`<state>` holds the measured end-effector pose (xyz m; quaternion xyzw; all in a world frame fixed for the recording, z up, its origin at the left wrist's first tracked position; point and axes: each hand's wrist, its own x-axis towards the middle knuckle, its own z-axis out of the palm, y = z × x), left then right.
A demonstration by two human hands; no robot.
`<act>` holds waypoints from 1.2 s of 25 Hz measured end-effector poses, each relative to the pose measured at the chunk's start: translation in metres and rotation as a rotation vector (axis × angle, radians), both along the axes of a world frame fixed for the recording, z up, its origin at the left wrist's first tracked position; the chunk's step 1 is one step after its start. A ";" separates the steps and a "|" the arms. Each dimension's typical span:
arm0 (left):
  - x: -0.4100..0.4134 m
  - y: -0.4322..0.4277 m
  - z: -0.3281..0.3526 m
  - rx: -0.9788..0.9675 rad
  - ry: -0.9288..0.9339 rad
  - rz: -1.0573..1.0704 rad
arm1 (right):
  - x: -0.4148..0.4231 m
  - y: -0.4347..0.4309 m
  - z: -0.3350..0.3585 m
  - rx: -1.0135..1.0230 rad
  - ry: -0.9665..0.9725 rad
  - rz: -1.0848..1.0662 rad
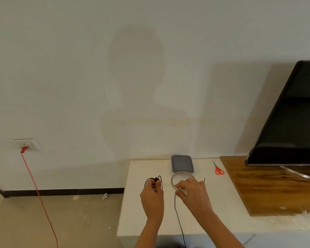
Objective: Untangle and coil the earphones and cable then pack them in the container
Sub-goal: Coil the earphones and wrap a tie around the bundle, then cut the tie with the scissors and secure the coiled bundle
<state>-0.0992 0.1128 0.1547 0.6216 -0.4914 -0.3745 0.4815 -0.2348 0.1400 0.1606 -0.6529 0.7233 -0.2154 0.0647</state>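
Black and thin, the earphone cable (pixel 177 212) runs from the bottom edge of the view up across the white tabletop (pixel 145 221) to the right hand (pixel 191 190), whose thumb and forefinger look pinched on it; a short dark tip (pixel 204 179) stands up just behind that hand, though whether it is a plug or a loose end is too small to tell. The left hand (pixel 153 194) is closed around a small coil (pixel 153 181) of the same black wire, loops rising above the knuckles. Holding the wound part in one fist and feeding the free length with the other is, by my reading, how the coil is kept from springing open while more wire is added, so the coiling seems partly done and the packing not begun.

Directly under the right hand's fingers lies a roll of clear tape (pixel 182 178), a glossy flat ring, probably kept close to bind the finished coil. Behind it, touching or nearly so, sits the container (pixel 182 163): a grey rectangular plastic box with rounded corners, its lid on. Red-handled scissors (pixel 218 169) rest further right on the smooth white surface, near a dark-grained wooden board (pixel 268 190) carrying a black television (pixel 293 113). The wire is limp and light, likely to kink if pulled hard.
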 end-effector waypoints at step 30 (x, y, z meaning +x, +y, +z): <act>-0.032 -0.104 -0.191 0.346 -0.021 0.184 | -0.158 -0.157 -0.189 -0.184 -0.233 -0.433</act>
